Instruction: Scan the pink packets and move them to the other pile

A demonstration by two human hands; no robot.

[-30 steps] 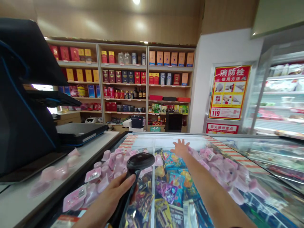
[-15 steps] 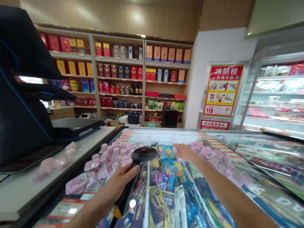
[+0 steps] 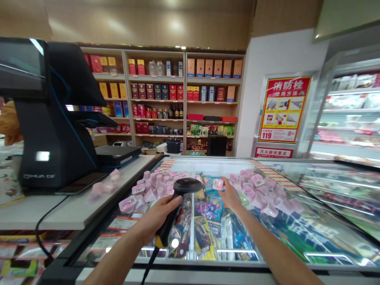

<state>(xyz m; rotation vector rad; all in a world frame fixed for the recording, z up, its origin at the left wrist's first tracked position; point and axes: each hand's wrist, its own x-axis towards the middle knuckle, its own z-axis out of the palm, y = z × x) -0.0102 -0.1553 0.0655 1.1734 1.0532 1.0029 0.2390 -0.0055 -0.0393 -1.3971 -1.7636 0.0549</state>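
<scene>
The left hand (image 3: 157,215) grips a black handheld barcode scanner (image 3: 178,202); at its three o'clock, the right hand (image 3: 230,194) pinches a small pink sealed cup (image 3: 218,184) above the glass-topped freezer (image 3: 297,233).

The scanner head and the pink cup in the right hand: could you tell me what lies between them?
In the head view, only the freezer lid with snack packets beneath; scanner and pink cup are apart.

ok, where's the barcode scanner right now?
Head view, centre: the barcode scanner is gripped in the left hand over the freezer lid, its head pointing toward the pink cup held by the right hand.
</scene>
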